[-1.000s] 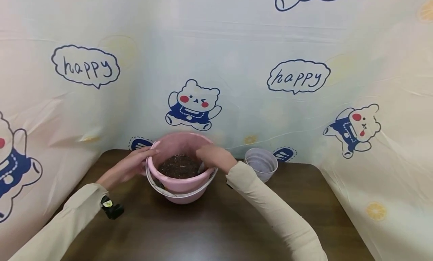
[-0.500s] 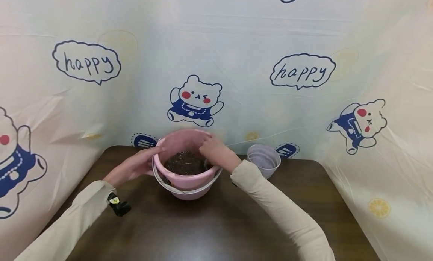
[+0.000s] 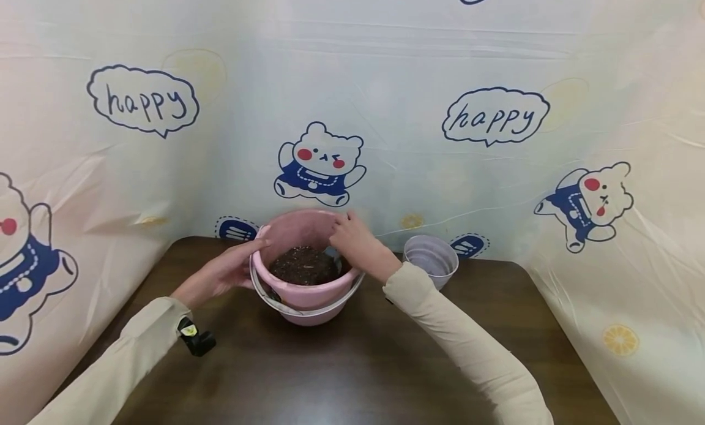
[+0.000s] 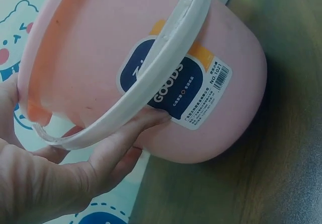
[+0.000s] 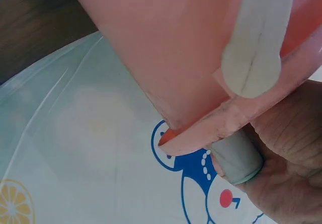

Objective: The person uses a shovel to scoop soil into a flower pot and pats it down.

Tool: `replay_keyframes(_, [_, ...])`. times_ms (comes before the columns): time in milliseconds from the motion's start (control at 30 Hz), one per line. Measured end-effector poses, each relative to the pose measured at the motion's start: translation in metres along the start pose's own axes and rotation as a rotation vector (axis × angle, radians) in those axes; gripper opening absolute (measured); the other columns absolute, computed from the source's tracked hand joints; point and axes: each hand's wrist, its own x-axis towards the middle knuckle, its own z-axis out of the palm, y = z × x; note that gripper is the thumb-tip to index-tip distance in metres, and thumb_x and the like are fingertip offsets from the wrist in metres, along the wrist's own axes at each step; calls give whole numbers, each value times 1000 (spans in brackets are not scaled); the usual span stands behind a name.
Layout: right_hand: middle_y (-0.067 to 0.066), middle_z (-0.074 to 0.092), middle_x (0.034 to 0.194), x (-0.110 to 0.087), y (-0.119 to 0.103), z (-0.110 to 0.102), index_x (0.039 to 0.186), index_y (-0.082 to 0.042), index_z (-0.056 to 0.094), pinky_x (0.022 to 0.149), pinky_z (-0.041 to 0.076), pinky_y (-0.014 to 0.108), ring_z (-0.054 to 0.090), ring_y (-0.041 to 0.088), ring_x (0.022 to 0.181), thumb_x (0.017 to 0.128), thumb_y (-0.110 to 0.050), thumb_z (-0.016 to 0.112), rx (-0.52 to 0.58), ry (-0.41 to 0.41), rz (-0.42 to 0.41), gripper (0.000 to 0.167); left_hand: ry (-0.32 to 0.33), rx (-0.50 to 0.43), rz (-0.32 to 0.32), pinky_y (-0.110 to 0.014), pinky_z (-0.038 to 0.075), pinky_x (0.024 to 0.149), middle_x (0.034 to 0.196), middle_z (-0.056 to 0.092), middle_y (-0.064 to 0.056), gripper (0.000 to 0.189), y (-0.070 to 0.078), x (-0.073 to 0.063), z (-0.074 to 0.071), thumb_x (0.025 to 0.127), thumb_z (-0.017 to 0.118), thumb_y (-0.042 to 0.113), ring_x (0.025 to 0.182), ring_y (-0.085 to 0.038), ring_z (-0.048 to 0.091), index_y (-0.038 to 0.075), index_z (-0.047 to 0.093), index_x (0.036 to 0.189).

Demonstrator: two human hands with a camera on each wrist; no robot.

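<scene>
A pink bucket (image 3: 313,299) with dark soil (image 3: 300,267) inside stands on the table. My left hand (image 3: 231,269) grips its left side, thumb at the rim. In the left wrist view, fingers of that hand (image 4: 65,178) spread along the outer wall below a dark blue label (image 4: 188,83), past the white carrying handle (image 4: 126,103). Over the right rim, my right hand (image 3: 360,244) holds a small trowel, its blue-grey blade (image 3: 332,253) low in the bucket beside the soil. The right wrist view shows the trowel's grey grip end (image 5: 236,158) inside the curled hand (image 5: 292,148).
A pale grey pot (image 3: 431,259) stands to the bucket's right, near the back edge of the brown wooden table (image 3: 330,376). A printed cloth (image 3: 396,168) hangs close behind the table and along both sides.
My right hand has risen out of the bucket to its right rim, and more of the trowel's blade shows. The left hand keeps its grip on the bucket's side.
</scene>
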Motion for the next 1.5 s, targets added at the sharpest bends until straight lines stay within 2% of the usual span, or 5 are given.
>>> replay_keyframes(400, [6, 76, 113, -7, 16, 11, 110, -12, 81, 93, 45, 40, 58, 26, 115, 99, -20, 73, 297, 51, -53, 16, 5, -5, 20, -44, 64, 83, 159, 26, -34, 82, -3, -2, 9, 107, 49, 45, 106, -26, 63, 0, 12, 165])
replay_keyframes(567, [7, 76, 113, -5, 17, 12, 112, -10, 80, 94, 42, 41, 58, 25, 112, 95, -27, 78, 372, -10, -16, 24, 9, -4, 25, -43, 64, 83, 157, 28, -32, 82, -2, -1, 10, 107, 50, 45, 101, -22, 65, 0, 13, 165])
replay_keyframes(767, [-5, 79, 111, 5, -1, 5, 107, -21, 79, 95, 45, 35, 65, 16, 108, 98, -27, 73, 155, -116, -13, 12, -5, 4, 25, -45, 64, 83, 154, 31, -31, 81, -2, 0, 9, 107, 50, 45, 102, -22, 65, 1, 14, 165])
replay_keyframes(967, [-6, 78, 105, 11, -6, 13, 104, -24, 79, 94, 48, 36, 64, 16, 105, 97, -24, 73, 66, -67, -36, 9, -1, 11, 16, -44, 63, 84, 155, 30, -30, 81, 1, -1, 8, 107, 50, 43, 111, -27, 61, 1, 13, 165])
replay_keyframes(1500, [4, 74, 116, -9, 25, 5, 112, -11, 78, 97, 34, 43, 59, 18, 106, 98, -19, 75, 501, -65, -33, 16, -2, 1, 22, -45, 63, 87, 161, 24, -29, 85, 2, 1, 9, 107, 50, 47, 125, -34, 54, 4, 9, 167])
